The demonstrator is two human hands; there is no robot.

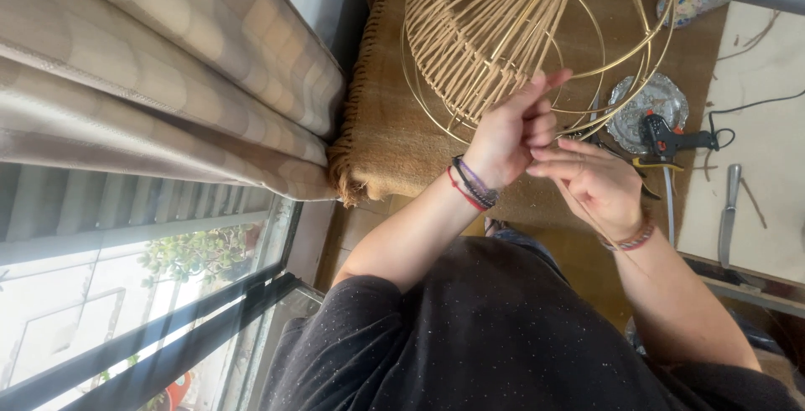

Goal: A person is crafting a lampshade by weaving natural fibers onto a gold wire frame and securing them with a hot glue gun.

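Wire lampshade frame, both hands weaving cane

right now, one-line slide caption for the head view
Both hands, left and right, work a cane strand against a half-woven wire lampshade frame, glue gun alongside.

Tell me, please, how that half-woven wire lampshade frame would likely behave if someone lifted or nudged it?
The wire frame looks mostly open gold hoops with cane strands woven over part of it, so it is probably light. Its round rim suggests it could roll or rock on the brown cloth. With the left hand and right hand at loose strands, the unfinished weave may shift.
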